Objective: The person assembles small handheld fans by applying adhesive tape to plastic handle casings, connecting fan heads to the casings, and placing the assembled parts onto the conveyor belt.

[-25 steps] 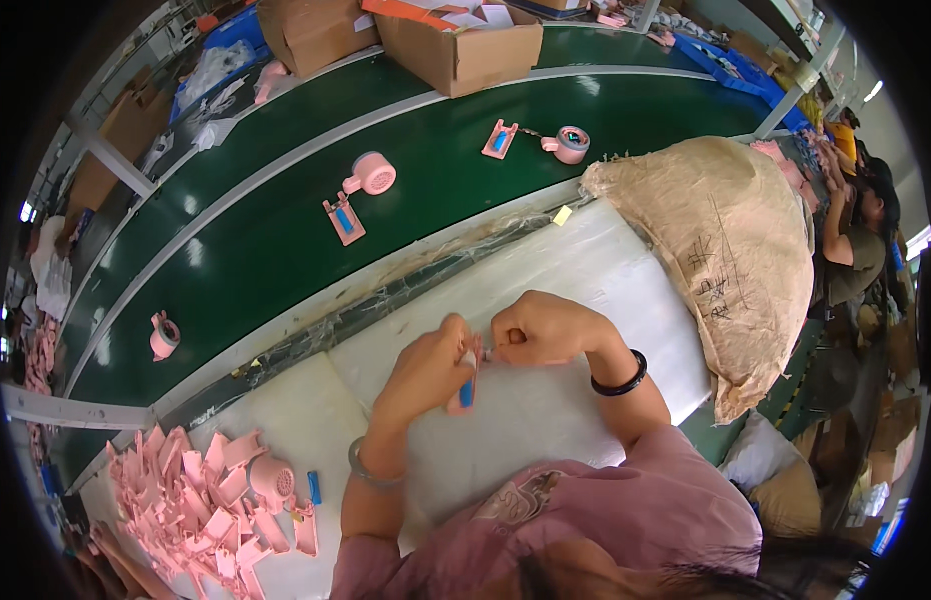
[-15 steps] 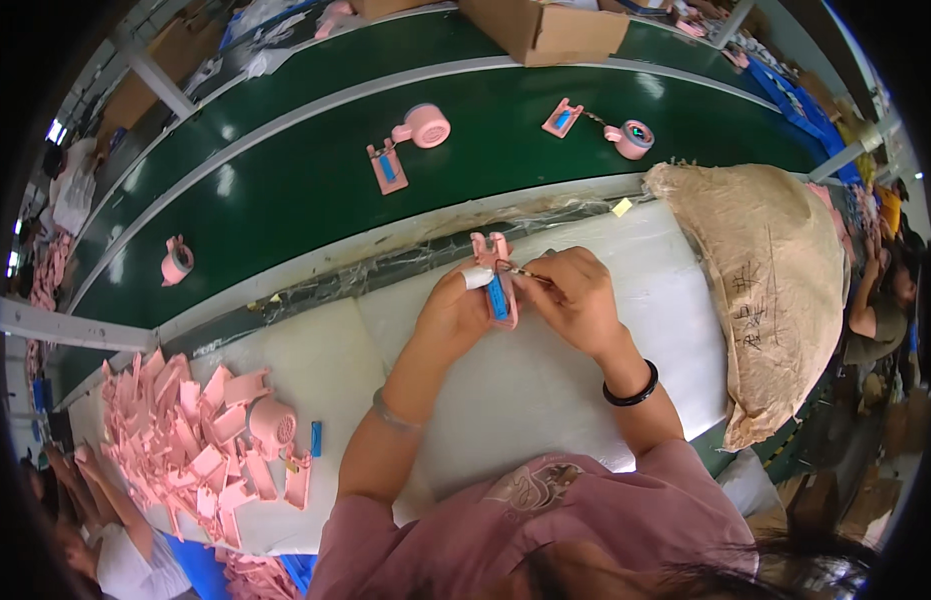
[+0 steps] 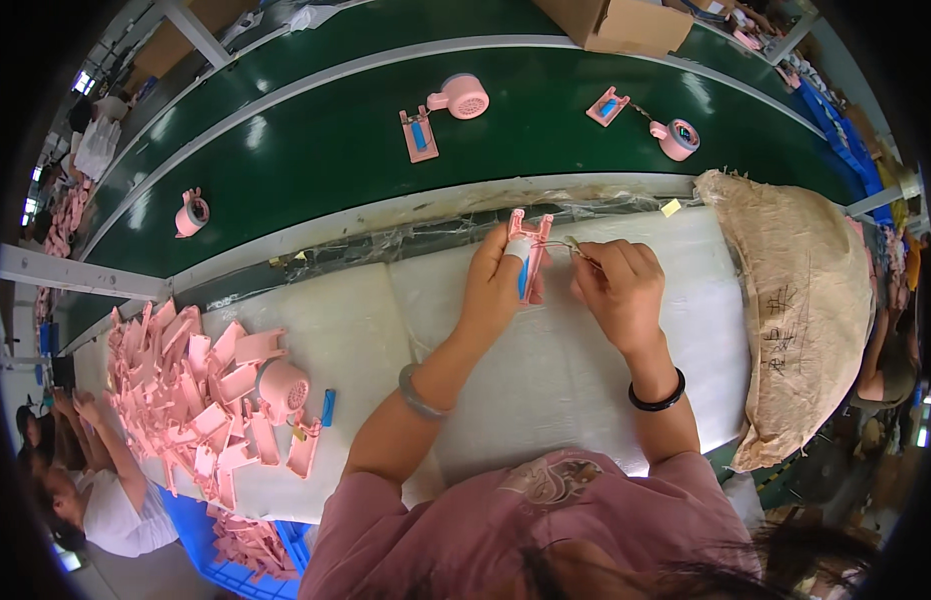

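Above the surface [image 3: 555, 400], left hand [image 3: 493, 285] held pink casing [image 3: 538, 288], blue cell [image 3: 524, 279] already in; right hand [image 3: 620, 290] apparently pinched its wires [image 3: 556, 243], wiring judged unfinished. On belt [image 3: 315, 170], two other casings [image 3: 422, 154] had cells [image 3: 418, 135], fans [image 3: 467, 96] beside them. Parts [image 3: 207, 420] lay heaped at left, mostly unassembled.

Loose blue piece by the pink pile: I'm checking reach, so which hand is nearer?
Left. The left hand is ahead of the blue piece and to its right; the right hand is also ahead, but farther right.
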Demonstrator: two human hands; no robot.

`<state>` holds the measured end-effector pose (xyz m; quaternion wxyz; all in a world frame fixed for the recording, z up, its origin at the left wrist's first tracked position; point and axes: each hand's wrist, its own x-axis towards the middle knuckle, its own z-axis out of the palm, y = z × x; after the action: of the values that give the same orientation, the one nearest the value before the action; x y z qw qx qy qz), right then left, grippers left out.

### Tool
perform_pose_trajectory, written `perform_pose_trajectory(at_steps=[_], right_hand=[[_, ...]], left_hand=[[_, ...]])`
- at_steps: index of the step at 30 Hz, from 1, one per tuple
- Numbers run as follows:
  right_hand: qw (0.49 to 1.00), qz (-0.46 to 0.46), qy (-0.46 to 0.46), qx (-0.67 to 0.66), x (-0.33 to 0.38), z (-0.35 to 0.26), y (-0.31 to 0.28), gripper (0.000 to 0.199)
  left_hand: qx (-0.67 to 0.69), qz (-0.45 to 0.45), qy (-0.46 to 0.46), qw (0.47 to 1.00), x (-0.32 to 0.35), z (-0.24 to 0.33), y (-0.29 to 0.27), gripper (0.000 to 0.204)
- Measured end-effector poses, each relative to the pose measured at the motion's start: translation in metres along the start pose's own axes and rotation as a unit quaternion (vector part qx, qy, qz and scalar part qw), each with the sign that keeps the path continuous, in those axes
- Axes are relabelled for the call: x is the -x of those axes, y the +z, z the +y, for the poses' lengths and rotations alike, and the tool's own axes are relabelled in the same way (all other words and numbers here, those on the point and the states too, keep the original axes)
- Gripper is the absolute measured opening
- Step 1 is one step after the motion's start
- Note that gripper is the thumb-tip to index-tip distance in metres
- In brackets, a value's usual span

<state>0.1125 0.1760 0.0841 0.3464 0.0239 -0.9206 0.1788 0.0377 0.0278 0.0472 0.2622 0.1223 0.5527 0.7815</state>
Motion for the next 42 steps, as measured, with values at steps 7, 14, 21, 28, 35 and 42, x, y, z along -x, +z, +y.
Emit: perform_pose_trajectory(at_steps=[7, 14, 21, 28, 35, 42], right_hand=[[0.991, 0.052, 0.037, -0.116, 0.01, 0.004, 0.012, 0.021], [0.987, 0.048, 0.013, -0.15, 0.011, 0.001, 0.016, 0.024], [0.988, 0.035, -0.054, -0.138, 0.008, 0.007, 0.017, 0.026], [0.99, 0.027, -0.069, -0.121, 0.008, 0.005, 0.015, 0.028], [0.988, 0.052, -0.102, -0.104, 0.005, 0.006, 0.013, 0.031], [0.986, 0.058, -0.122, -0.1, 0.002, 0.005, 0.01, 0.037]], left_hand=[[0.017, -0.018, -0.087, 0.996, -0.001, 0.003, 0.005, 0.015], [0.008, -0.044, -0.073, 0.996, -0.003, -0.003, 0.001, 0.025], [-0.008, -0.089, -0.032, 0.995, 0.002, -0.001, 0.004, 0.039], [-0.005, -0.103, 0.03, 0.994, 0.004, -0.004, 0.004, 0.037], [0.003, -0.114, 0.042, 0.993, 0.005, -0.002, 0.006, 0.033], [-0.007, -0.125, 0.055, 0.991, 0.005, -0.005, 0.004, 0.032]])
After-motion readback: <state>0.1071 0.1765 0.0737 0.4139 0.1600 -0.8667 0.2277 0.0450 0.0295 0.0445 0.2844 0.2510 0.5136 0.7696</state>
